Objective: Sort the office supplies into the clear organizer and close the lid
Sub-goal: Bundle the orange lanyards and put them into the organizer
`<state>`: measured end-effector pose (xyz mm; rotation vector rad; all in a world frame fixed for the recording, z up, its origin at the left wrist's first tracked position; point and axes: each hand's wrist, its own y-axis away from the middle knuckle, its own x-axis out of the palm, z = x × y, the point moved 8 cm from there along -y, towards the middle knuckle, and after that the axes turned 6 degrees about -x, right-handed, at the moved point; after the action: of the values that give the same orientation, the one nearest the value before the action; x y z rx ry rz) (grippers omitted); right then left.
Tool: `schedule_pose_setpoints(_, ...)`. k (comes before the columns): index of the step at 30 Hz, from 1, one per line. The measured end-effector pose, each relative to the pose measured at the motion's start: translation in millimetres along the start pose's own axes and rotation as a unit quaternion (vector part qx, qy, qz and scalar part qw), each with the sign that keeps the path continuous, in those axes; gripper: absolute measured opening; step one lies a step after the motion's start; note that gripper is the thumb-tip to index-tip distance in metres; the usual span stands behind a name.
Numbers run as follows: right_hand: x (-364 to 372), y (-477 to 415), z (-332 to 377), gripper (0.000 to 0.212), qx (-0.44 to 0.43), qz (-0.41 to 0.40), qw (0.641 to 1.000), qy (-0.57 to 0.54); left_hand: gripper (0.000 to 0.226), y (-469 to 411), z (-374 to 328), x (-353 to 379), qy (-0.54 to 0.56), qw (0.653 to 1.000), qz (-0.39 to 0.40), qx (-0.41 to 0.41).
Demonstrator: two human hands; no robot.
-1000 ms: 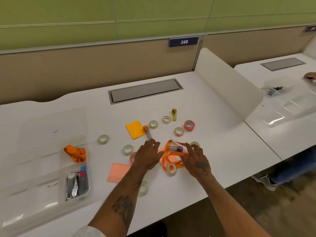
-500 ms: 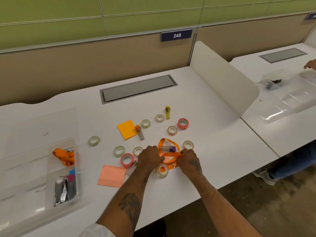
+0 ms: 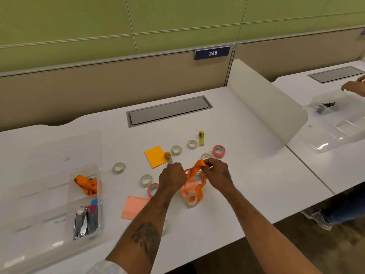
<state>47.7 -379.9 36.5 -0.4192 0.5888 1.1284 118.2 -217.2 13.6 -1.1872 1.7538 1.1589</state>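
Both my hands hold an orange lanyard (image 3: 192, 172) just above the middle of the desk. My left hand (image 3: 172, 176) grips its left end and my right hand (image 3: 216, 173) pinches its upper fold. The strap's lower loop hangs down to a clear tape roll (image 3: 191, 200). The clear organizer (image 3: 59, 194) lies open at the left, with another orange lanyard (image 3: 87, 183) and metal clippers (image 3: 81, 222) in its right compartments. Several tape rolls lie around, among them a pink one (image 3: 218, 151) and a clear one (image 3: 119, 168).
An orange sticky pad (image 3: 155, 156), a pink sticky pad (image 3: 134, 207), a yellow tube (image 3: 201, 137) and an orange-capped tube (image 3: 168, 156) lie on the desk. A white divider (image 3: 266, 107) stands at the right. Beyond it another person's hand (image 3: 353, 87) works at a second organizer (image 3: 335, 123).
My hands have lifted the orange lanyard off the desk, and my right hand has moved up and away from me. The purple-capped tube inside the loop is no longer visible.
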Motion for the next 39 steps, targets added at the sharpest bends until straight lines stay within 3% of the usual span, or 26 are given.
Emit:
schedule_pose_setpoints(5, -4.9, -14.4, 28.1, 0.008, -0.019, -0.002, 0.999, -0.026, 0.026, -0.8, 9.7, -34.7, 0.093, 0.995, -0.036, -0.008)
schedule_pose_setpoints(12, -14.0, -22.8, 57.1, 0.020, -0.005, -0.032, 0.996, -0.086, 0.026, 1.4, 14.7, -69.9, 0.279, 0.959, -0.046, 0.013)
schedule_pose_setpoints(17, -7.4, -26.4, 82.3, 0.026, -0.025, 0.013, 0.989, -0.145, 0.037, 3.6, 15.2, -97.2, 0.363, 0.929, -0.045, 0.059)
schedule_pose_setpoints(22, 28.2, -21.9, 111.8, 0.019, -0.017, 0.130, 0.951, -0.279, 0.043, 8.9, 31.3, -120.7, 0.381, 0.916, -0.058, 0.109)
schedule_pose_setpoints(26, 63.3, -14.5, 137.8, 0.021, 0.012, 0.194, 0.913, -0.359, 0.032, 14.8, 63.5, -136.2, 0.400, 0.907, -0.067, 0.111)
schedule_pose_setpoints(28, 79.4, -10.0, 153.2, 0.029, -0.008, 0.207, 0.918, -0.339, 0.026, 18.4, 80.5, -140.7, 0.400, 0.907, -0.064, 0.110)
schedule_pose_setpoints(31, 100.7, -6.6, 171.9, 0.021, -0.033, 0.183, 0.938, -0.292, 0.023, 21.6, 112.4, -150.7, 0.390, 0.911, -0.095, 0.097)
schedule_pose_setpoints(36, 143.4, 6.2, 207.4, 0.016, -0.031, 0.213, 0.937, -0.274, 0.054, 25.1, 173.7, -173.0, 0.348, 0.925, -0.138, 0.066)
schedule_pose_setpoints(39, 172.0, 16.9, 230.3, 0.016, -0.033, 0.268, 0.925, -0.267, 0.097, 26.6, 205.0, -184.5, 0.271, 0.952, -0.124, 0.074)
